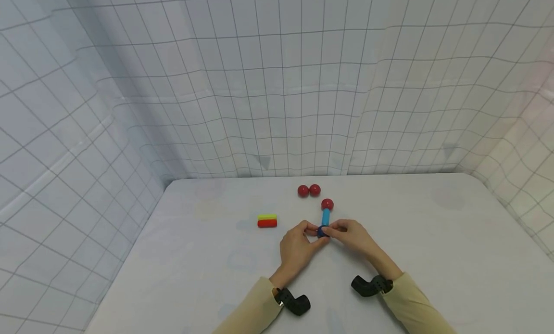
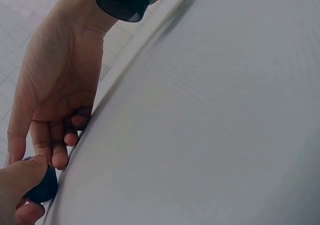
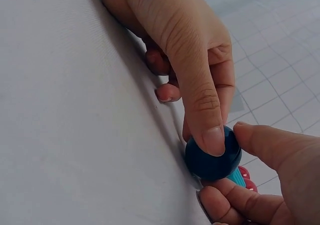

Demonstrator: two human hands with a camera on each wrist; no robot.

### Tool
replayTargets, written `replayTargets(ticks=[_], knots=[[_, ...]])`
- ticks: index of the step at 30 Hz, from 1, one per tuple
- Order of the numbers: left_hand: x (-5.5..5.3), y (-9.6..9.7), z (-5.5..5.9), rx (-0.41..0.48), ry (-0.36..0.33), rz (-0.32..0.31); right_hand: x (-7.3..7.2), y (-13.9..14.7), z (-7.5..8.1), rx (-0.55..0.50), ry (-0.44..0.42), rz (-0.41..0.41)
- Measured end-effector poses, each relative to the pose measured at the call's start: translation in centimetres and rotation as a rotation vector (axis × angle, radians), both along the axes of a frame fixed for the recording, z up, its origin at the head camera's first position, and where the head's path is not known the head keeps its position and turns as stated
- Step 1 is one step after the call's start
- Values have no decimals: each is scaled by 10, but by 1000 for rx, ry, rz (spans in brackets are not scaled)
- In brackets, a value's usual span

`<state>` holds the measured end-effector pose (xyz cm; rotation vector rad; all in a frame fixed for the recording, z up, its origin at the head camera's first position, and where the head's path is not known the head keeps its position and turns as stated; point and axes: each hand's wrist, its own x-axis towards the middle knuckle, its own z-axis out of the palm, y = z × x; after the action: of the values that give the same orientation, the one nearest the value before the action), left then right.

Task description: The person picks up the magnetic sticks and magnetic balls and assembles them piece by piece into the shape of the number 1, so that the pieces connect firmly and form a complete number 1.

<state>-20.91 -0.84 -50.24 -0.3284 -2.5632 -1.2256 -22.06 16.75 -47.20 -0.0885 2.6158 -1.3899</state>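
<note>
Head view: left hand (image 1: 296,248) and right hand (image 1: 353,236) are both pinching a dark-blue, plastic-looking ball (image 1: 321,233), presumably steadying it against the light-blue, plastic-looking rod (image 1: 326,217) at its twelve o'clock (a shiny red, plastic-looking ball (image 1: 327,204) is sitting at the far end).

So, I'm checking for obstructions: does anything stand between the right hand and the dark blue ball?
Nothing visible: the right hand pinches the dark blue ball directly, with the left hand also holding it. The light blue rod lies beyond the ball.
</note>
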Motion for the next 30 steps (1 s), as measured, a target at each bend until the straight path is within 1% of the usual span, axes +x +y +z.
replayTargets(ticks=[5, 18, 23, 30], knots=[[0, 1, 1, 20, 0, 7, 1, -1, 0, 1, 17, -11], [0, 1, 1, 23, -11, 12, 1, -3, -3, 17, 63, -44], [0, 0, 1, 11, -11, 21, 2, -4, -6, 39, 100, -51], [1, -1, 3, 3, -18, 23, 1, -4, -8, 47, 118, -54]])
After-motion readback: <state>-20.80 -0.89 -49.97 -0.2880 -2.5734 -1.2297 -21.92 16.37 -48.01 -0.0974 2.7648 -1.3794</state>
